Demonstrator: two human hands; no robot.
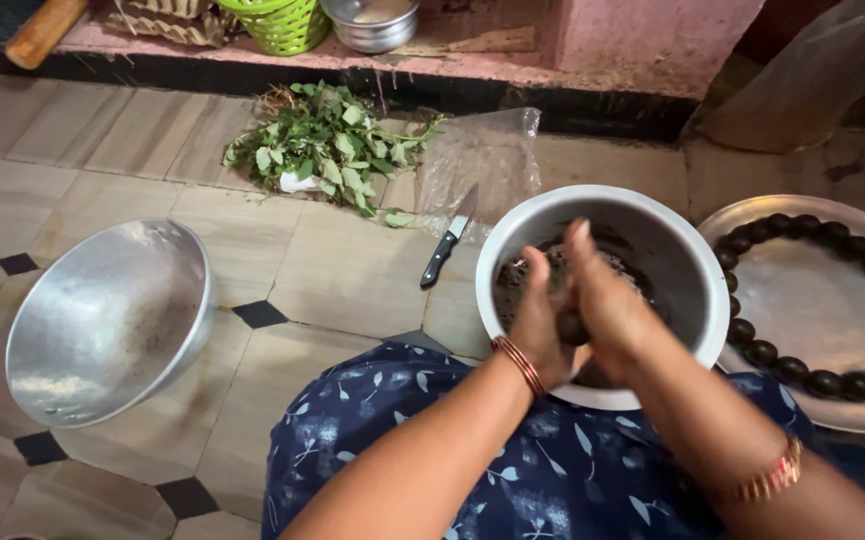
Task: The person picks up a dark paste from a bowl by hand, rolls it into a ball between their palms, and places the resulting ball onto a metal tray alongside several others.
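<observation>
I see left hand [537,325] and right hand [607,305] cupped shut around one dark ball [572,328] over one white pot [692,260]; one steel tray [822,310] right, one knife [449,240] far

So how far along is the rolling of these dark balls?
Done: a ring of dark balls lines the edge of the metal tray, whose centre is bare. In hand: the left hand and right hand press one dark lump between them over the white bowl. Left: dark mixture shows in the bowl; how much is hidden.
</observation>
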